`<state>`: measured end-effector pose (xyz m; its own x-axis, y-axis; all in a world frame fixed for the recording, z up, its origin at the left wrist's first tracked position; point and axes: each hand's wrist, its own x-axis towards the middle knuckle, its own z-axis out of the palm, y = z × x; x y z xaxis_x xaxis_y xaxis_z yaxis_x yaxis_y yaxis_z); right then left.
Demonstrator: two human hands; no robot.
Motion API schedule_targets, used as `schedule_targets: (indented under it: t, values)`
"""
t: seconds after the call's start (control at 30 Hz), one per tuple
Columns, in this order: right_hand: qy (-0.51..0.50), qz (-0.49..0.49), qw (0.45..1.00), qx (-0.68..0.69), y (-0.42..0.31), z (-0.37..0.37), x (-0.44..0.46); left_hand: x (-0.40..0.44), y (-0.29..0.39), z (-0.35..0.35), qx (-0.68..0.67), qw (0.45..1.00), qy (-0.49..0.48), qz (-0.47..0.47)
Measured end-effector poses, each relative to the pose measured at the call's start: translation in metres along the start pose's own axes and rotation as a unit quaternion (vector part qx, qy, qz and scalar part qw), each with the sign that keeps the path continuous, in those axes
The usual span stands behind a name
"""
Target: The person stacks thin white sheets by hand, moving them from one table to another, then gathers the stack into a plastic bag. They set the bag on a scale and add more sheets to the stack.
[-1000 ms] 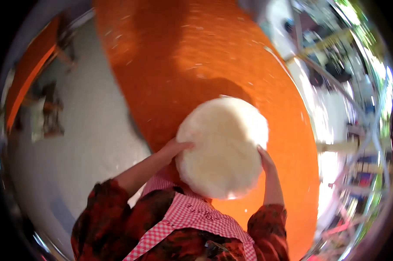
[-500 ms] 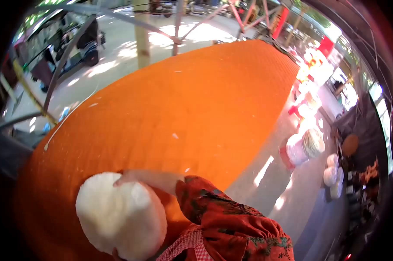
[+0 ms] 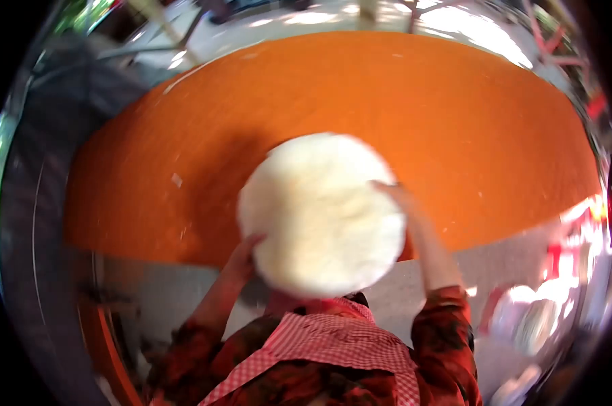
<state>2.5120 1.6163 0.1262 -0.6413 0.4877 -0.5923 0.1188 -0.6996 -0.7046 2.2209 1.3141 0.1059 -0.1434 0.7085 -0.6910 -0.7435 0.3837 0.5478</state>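
A thick round white disc (image 3: 319, 216), slightly blurred, is held up in front of me over the near edge of the orange surface (image 3: 455, 122). I cannot make out whether it is one piece or a stack of sheets. My left hand (image 3: 243, 258) grips its lower left rim, the thumb lying over the top face. On the opposite side, my right hand (image 3: 395, 196) clasps the upper right rim, thumb also on top. Most fingers of both hands are hidden beneath the disc.
Small pale scraps (image 3: 176, 180) lie on the orange surface. Wrapped pale bundles (image 3: 536, 321) stand on the grey floor (image 3: 448, 281) at the right, in patchy sunlight. Dark sheeting (image 3: 42, 169) hangs at the left. Metal bars and posts (image 3: 184, 40) stand beyond the far edge.
My view has swung left and down. The disc, still in both hands, has gone from lower left to the middle of view, and my left arm now shows.
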Motion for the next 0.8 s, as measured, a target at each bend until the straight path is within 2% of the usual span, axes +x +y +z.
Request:
schedule_targets:
  t: [0.03, 0.07, 0.1, 0.13, 0.2, 0.23, 0.27, 0.33, 0.37, 0.4, 0.43, 0.5, 0.53, 0.57, 0.6, 0.7, 0.77, 0.8]
  values:
    - [0.013, 0.012, 1.000, 0.009, 0.000, -0.025, -0.012, 0.004, -0.006, 0.031, 0.019, 0.999, 0.034, -0.023]
    - [0.031, 0.018, 0.999, 0.013, -0.002, -0.054, -0.026, 0.017, -0.023, 0.044, 0.063, 0.998, 0.010, -0.007]
    - [0.050, 0.013, 0.999, 0.011, -0.004, -0.086, -0.039, 0.036, -0.036, 0.071, 0.018, 0.999, -0.012, -0.027]
    - [0.147, -0.026, 0.986, -0.078, -0.017, -0.097, -0.068, 0.035, -0.040, 0.100, 0.023, 0.997, -0.042, -0.054]
    - [0.187, -0.091, 0.970, -0.125, -0.004, -0.173, -0.070, 0.041, -0.063, 0.159, 0.068, 0.996, -0.061, 0.022]
    - [0.168, -0.071, 0.978, -0.104, -0.002, -0.190, -0.080, 0.058, -0.079, 0.157, 0.112, 0.991, -0.070, 0.035]
    - [0.167, -0.042, 0.981, -0.094, -0.011, -0.159, -0.069, 0.093, -0.071, 0.103, 0.140, 0.985, -0.094, 0.035]
    - [0.171, -0.016, 0.984, -0.047, -0.010, -0.178, -0.089, 0.066, -0.069, 0.149, 0.234, 0.970, -0.061, 0.032]
    - [0.109, 0.011, 0.993, 0.043, -0.005, -0.178, -0.089, 0.052, -0.060, 0.157, 0.237, 0.971, -0.028, 0.016]
    - [0.103, 0.040, 0.992, 0.054, -0.016, -0.163, -0.100, 0.040, -0.051, 0.165, 0.238, 0.971, 0.005, 0.000]
    - [0.079, 0.041, 0.990, 0.107, -0.017, -0.158, -0.099, 0.055, -0.043, 0.157, 0.206, 0.978, -0.009, -0.014]
    - [0.042, 0.003, 0.989, 0.142, -0.011, -0.165, -0.086, 0.079, -0.037, 0.146, 0.049, 0.994, -0.036, -0.087]
    - [0.120, -0.087, 0.985, -0.086, 0.016, -0.207, -0.031, 0.086, -0.035, 0.150, -0.002, 0.993, -0.032, -0.114]
    - [0.196, -0.065, 0.950, -0.236, 0.009, -0.216, -0.015, 0.092, -0.030, 0.156, 0.002, 0.993, -0.040, -0.108]
    - [0.243, -0.022, 0.939, -0.243, -0.004, -0.211, -0.017, 0.095, -0.030, 0.169, 0.032, 0.995, -0.058, -0.079]
    - [0.211, -0.077, 0.953, -0.203, -0.047, -0.224, -0.069, 0.102, -0.028, 0.214, 0.105, 0.985, -0.136, 0.028]
    - [0.200, -0.085, 0.961, -0.172, -0.076, -0.265, -0.095, 0.111, -0.032, 0.267, 0.199, 0.955, -0.196, 0.102]
    - [0.207, -0.086, 0.961, -0.160, -0.086, -0.283, -0.098, 0.117, -0.029, 0.290, 0.296, 0.923, -0.201, 0.144]
